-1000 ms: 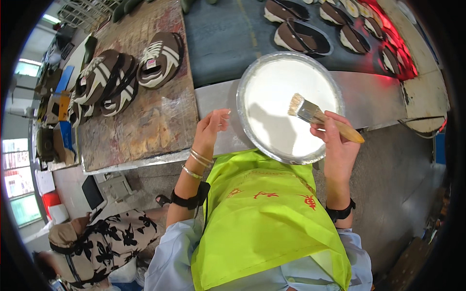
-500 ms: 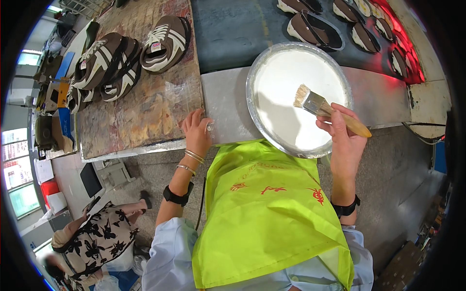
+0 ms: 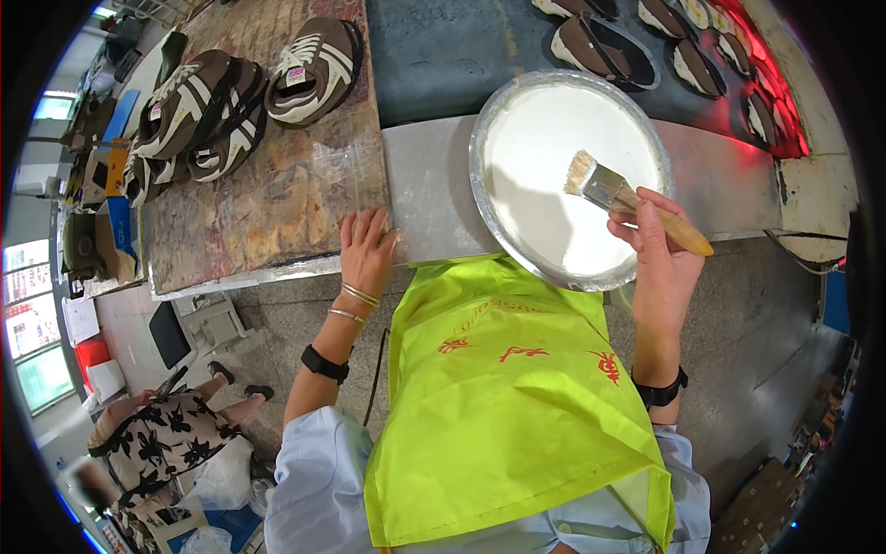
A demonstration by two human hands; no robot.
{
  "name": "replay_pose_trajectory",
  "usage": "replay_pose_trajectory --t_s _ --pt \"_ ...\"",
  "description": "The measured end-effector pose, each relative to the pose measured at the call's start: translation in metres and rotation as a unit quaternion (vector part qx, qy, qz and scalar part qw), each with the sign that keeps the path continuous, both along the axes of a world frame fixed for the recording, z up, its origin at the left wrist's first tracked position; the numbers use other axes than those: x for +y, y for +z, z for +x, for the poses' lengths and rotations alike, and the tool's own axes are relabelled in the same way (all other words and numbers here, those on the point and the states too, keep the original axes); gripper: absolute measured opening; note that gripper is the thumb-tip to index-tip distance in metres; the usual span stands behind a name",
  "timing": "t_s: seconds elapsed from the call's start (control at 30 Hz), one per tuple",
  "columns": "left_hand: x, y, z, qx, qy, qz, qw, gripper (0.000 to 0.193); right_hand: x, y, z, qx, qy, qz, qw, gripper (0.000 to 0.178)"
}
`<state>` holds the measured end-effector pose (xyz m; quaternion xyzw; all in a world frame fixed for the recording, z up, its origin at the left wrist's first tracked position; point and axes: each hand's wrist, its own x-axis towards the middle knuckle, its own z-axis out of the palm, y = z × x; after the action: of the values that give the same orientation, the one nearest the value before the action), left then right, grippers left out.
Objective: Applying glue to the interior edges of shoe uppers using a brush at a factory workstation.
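My right hand [image 3: 666, 249] is closed around the wooden handle of a flat paintbrush [image 3: 632, 198]. Its pale bristles hang over a round metal-rimmed pan [image 3: 478, 175] of smooth white liquid; whether they touch the surface I cannot tell. My left hand [image 3: 367, 247] lies on the front edge of the stained wooden board [image 3: 249, 226], fingers stretched out and nothing visible in them. Beyond it on the board stand several brown sneakers with cream stripes, one sneaker [image 3: 316, 72] apart from a stacked group [image 3: 198, 115].
A dark conveyor belt [image 3: 434, 65] behind the pan carries several brown shoe uppers [image 3: 604, 51], the far right ones under red light. A metal strip [image 3: 434, 189] runs between board and pan. At lower left a person in a floral garment [image 3: 171, 429] is behind me.
My left hand's fingers have flattened along the board edge. The brush stays over the pan, shifted slightly right in view. The person at lower left has moved their feet.
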<state>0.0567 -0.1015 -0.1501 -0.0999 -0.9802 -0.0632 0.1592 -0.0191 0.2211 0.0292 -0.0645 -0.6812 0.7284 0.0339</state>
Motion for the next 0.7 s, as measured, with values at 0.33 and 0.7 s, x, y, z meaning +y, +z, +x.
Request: replay_pose_trajectory --t_s 0.33,0.7 --pt "-0.012 0.004 0.015 -0.002 -0.008 -0.049 0.999 0.03 0.009 0.0 0.001 0.004 -0.009 0.001 1.0 0.029" --pt "-0.047 0.013 0.046 -0.106 -0.007 -0.153 0.982 0.052 0.006 -0.003 0.001 -0.01 0.011 -0.027 1.0 0.026"
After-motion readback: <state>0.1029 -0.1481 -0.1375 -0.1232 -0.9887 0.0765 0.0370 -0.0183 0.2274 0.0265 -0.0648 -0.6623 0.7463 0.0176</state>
